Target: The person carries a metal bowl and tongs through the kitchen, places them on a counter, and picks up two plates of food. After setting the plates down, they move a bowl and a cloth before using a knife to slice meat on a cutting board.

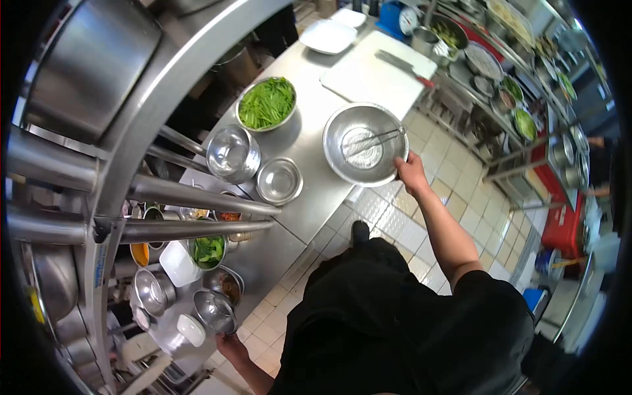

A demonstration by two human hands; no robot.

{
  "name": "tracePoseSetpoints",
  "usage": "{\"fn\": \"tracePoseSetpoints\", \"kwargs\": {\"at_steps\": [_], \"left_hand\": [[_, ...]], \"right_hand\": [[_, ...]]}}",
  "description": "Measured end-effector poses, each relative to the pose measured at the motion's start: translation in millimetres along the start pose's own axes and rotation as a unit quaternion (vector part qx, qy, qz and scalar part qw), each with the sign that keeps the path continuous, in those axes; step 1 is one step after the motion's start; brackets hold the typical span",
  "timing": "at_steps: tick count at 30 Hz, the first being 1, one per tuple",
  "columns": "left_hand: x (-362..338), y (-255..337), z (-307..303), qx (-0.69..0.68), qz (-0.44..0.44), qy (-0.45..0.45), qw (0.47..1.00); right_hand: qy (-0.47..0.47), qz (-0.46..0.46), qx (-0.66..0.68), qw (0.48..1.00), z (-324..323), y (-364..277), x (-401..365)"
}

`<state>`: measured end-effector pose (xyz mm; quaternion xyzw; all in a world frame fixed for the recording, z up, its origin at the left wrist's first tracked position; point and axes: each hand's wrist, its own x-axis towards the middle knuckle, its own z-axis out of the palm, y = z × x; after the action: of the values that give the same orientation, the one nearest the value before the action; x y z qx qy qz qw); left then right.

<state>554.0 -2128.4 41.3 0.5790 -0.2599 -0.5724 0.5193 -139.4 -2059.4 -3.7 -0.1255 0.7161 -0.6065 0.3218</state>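
Note:
At the table's edge, my right hand (411,172) grips the rim of a large steel bowl (337,135), thumb over the edge. Inside that bowl lies a thin metal utensil that looks like tongs (378,139); otherwise only a shiny bottom shows. My left hand (228,345), low on the left, is closed at the edge of a smaller tilted steel bowl (214,311), with its fingers partly hidden. Beside this bowl are a small white dish (191,330) and a bowl of brown food (229,287).
Cut greens fill a bowl (266,104) near stacked steel bowls (233,155) and another steel bowl (279,180). A knife (395,62) lies on a white cutting board (359,72). Metal shelf bars (197,230) cross the left side. White plates (328,37) stand at the back.

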Motion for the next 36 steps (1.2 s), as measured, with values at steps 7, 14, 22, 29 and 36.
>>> {"fn": "tracePoseSetpoints", "kwargs": {"at_steps": [7, 14, 22, 29, 36], "left_hand": [[-70.2, -58.1, 81.5, -0.081, 0.006, 0.015, 0.997], [-133.0, -116.3, 135.6, -0.105, -0.009, 0.138, 0.985], [-222.0, -192.2, 145.1, -0.133, -0.001, 0.223, 0.966], [-240.7, -217.4, 159.0, -0.126, -0.042, 0.331, 0.934], [-242.9, -226.1, 163.2, -0.172, -0.022, 0.332, 0.927]], "right_hand": [[0.059, -0.007, 0.149, 0.987, 72.3, -46.6, 165.4], [0.06, 0.064, 0.209, 0.974, 175.4, -73.1, 229.1], [0.03, 0.091, 0.188, 0.977, 226.0, -87.3, 275.7], [-0.02, 0.148, 0.231, 0.961, 249.3, -77.6, 293.1], [-0.138, 0.102, 0.093, 0.981, 251.4, -84.1, 237.0]]}}
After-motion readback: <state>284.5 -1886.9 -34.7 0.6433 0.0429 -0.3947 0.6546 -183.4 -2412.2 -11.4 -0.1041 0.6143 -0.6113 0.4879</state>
